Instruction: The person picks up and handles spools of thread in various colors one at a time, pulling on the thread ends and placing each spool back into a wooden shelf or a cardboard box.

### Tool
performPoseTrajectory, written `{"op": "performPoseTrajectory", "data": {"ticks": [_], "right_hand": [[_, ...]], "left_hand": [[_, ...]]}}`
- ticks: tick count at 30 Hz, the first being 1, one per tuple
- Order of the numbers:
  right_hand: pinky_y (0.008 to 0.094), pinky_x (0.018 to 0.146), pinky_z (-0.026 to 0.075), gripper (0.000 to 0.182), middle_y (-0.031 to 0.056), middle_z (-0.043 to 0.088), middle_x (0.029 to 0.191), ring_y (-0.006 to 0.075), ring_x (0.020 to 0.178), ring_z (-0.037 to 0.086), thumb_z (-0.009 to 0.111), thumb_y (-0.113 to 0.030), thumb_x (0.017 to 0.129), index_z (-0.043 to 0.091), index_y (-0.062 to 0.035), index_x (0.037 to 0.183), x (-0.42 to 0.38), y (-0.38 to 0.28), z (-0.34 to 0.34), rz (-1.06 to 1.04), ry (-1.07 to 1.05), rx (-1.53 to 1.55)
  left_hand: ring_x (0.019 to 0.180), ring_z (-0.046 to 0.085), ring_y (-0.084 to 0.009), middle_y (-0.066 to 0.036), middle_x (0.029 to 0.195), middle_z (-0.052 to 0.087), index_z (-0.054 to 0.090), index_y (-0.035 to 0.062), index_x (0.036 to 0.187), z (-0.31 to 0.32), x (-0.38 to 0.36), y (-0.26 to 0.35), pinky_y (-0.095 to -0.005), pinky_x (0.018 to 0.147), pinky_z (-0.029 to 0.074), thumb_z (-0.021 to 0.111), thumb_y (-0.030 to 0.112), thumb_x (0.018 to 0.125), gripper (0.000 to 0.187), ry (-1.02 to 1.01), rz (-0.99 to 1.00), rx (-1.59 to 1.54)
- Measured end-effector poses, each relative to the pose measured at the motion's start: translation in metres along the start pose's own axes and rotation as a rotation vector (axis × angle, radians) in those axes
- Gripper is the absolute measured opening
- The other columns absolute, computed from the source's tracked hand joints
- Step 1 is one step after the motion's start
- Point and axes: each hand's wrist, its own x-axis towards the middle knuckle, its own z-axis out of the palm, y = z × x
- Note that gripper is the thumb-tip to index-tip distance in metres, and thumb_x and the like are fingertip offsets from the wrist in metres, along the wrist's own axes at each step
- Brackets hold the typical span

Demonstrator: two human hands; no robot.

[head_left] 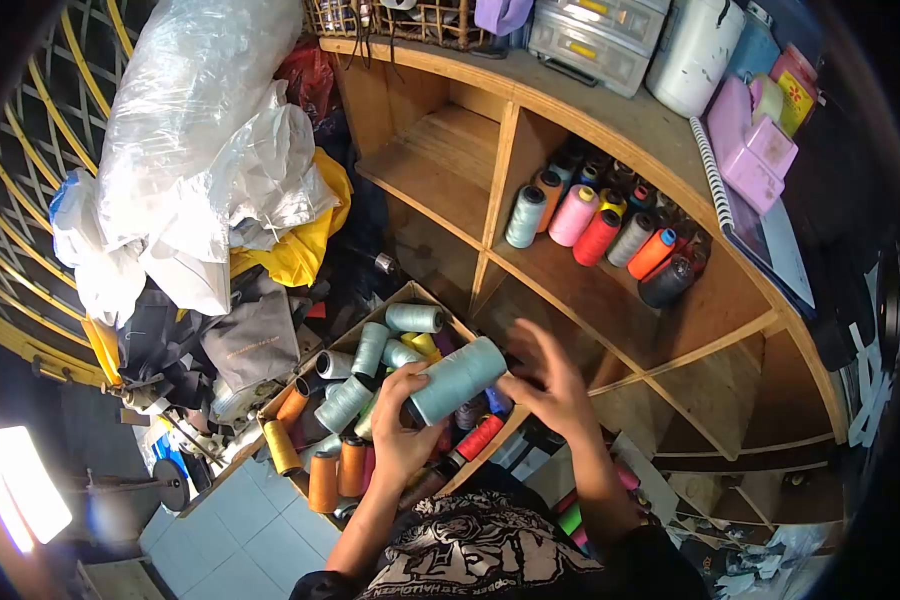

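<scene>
A large pale teal thread spool (pixel 459 380) is held tilted in my left hand (pixel 402 425), whose fingers wrap round its lower left end. Just right of the spool's upper end is my right hand (pixel 547 383), fingers apart and slightly blurred, with nothing seen in it. Beneath both hands, a cardboard box (pixel 270 405) holds several spools in teal, orange, yellow and red, some lying and some upright. On the wooden shelf (pixel 560 275) above stand several more spools, among them a pink spool (pixel 574 216) and a red spool (pixel 597 238).
Plastic-wrapped bundles (pixel 200 130) and dark cloth (pixel 250 335) lie at the left. Along the shelf unit's top are clear drawers (pixel 595 45), a white container (pixel 697 55) and a spiral notebook (pixel 760 235). A bright lamp (pixel 25 485) glows at lower left.
</scene>
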Motion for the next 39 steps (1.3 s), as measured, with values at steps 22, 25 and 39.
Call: {"op": "performPoseTrajectory", "data": {"ticks": [22,25,39], "right_hand": [[0.0202,0.052,0.040,0.018,0.0021,0.058,0.068,0.0057,0.058,0.049,0.059,-0.012,0.091,0.067,0.0037,0.095,-0.009,0.008,0.018,0.231,-0.254,0.298],[0.0202,0.051,0.039,0.017,0.0025,0.057,0.068,0.0063,0.057,0.048,0.058,-0.009,0.091,0.066,0.0058,0.093,-0.010,0.017,0.010,0.268,-0.330,0.321],[0.0235,0.050,0.034,0.024,0.0011,0.049,0.063,0.0088,0.052,0.040,0.056,-0.018,0.093,0.064,0.0048,0.097,-0.013,0.048,0.010,0.448,-0.033,0.873]], "left_hand": [[0.112,0.056,-0.0261,-0.014,0.119,0.053,0.042,-0.0028,0.125,-0.001,-0.009,0.008,-0.0419,0.101,0.045,0.074,0.007,0.076,0.059,0.219,-0.708,-1.114],[0.112,0.056,-0.0263,-0.015,0.120,0.053,0.043,-0.0045,0.124,-0.004,-0.011,0.007,-0.0414,0.101,0.046,0.072,0.006,0.078,0.056,0.241,-0.727,-1.143],[0.105,0.061,-0.0257,-0.016,0.116,0.058,0.046,-0.0065,0.121,-0.023,-0.002,0.003,-0.0348,0.096,0.051,0.069,0.006,0.081,0.048,0.365,-0.575,-1.195]]}}
